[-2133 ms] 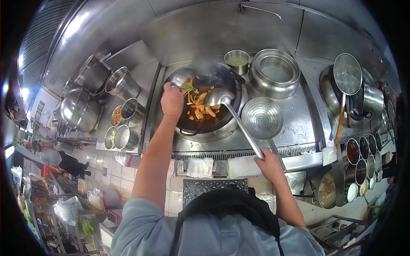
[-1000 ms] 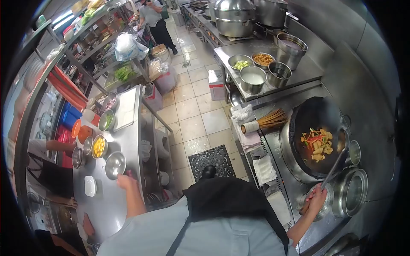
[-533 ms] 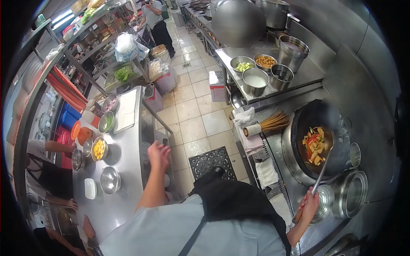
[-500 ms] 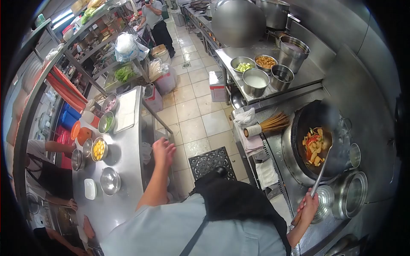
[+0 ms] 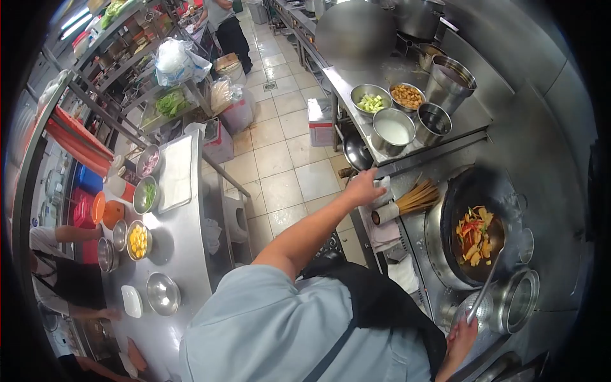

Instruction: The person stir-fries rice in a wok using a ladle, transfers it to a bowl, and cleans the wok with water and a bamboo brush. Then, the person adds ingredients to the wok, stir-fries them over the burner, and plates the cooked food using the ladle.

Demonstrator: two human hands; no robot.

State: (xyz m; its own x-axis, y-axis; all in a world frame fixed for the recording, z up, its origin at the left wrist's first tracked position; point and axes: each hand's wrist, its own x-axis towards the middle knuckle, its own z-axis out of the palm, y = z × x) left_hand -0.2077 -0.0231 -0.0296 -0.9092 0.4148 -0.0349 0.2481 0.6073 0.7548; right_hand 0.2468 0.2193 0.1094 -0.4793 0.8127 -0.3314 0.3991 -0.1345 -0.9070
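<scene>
My left hand [image 5: 365, 188] is stretched out over the white cloth [image 5: 380, 193] at the stove's left end, fingers partly curled; whether it touches the cloth cannot be told. Beside it lies a bamboo brush [image 5: 407, 202] with a white-wrapped handle. My right hand [image 5: 462, 336] is closed round the handle of a long ladle [image 5: 482, 294], whose head dips into the wok [image 5: 453, 267]. In the wok, red and green strips and pale pieces [image 5: 476, 235] sit in brown sauce.
Bowls of cut greens [image 5: 371, 100], brown pieces [image 5: 407, 97] and white liquid [image 5: 393, 130] stand on the side counter [image 5: 461, 121]. A lidded pot [image 5: 519, 300] is near the wok. The steel table [image 5: 184, 254] holds an empty bowl [image 5: 163, 293] and egg yolks [image 5: 137, 242]. Two people [image 5: 70, 274] [image 5: 229, 35] stand nearby.
My left hand left a bowl on the steel table and crossed rightward to the cloth by the brush. The view has turned from the stove towards the aisle. The ladle stays in my right hand.
</scene>
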